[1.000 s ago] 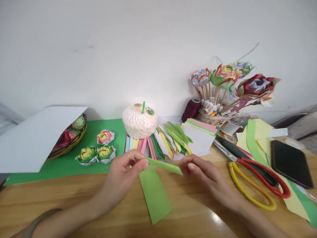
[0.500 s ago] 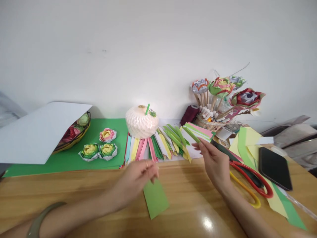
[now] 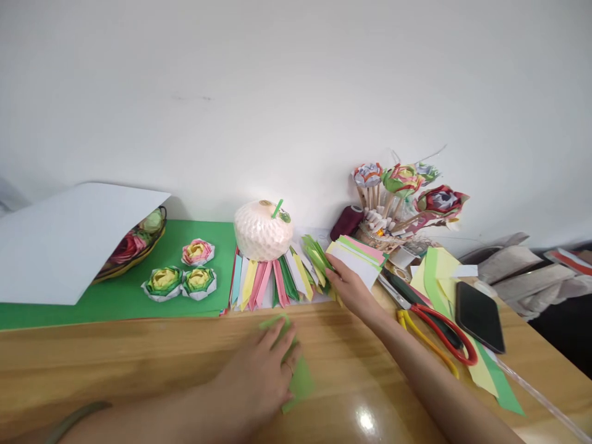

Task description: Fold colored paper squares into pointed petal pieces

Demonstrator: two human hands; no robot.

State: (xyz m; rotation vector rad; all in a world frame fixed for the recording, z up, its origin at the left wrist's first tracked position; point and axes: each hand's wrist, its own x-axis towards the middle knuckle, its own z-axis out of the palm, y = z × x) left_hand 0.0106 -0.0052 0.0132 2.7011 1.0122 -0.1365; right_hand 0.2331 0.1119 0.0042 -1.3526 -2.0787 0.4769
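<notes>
My left hand [image 3: 263,373] lies palm down, fingers spread, over a green paper rectangle [image 3: 303,376] on the wooden table, covering part of it. Stretched toward the pile of folded green paper strips [image 3: 317,253], my right hand [image 3: 350,285] touches the strips' right side with extended fingertips. Its palm side is hidden. More folded strips in pink, yellow, white and dark green [image 3: 263,283] fan out to the left, under a white textured round container [image 3: 263,231] with a green straw-like stub.
Three paper flowers [image 3: 198,280] sit on green sheets [image 3: 185,311] at left, near a covered basket [image 3: 129,262]. On the right are stacked paper pieces [image 3: 354,265], red-handled scissors [image 3: 446,336], yellow-handled scissors [image 3: 430,342], a phone [image 3: 480,316] and paper flowers on sticks [image 3: 402,179].
My right hand has moved left and down to the green strips with the folded green strip it held. My left hand has lowered and spread over the green rectangle. The view shifted slightly.
</notes>
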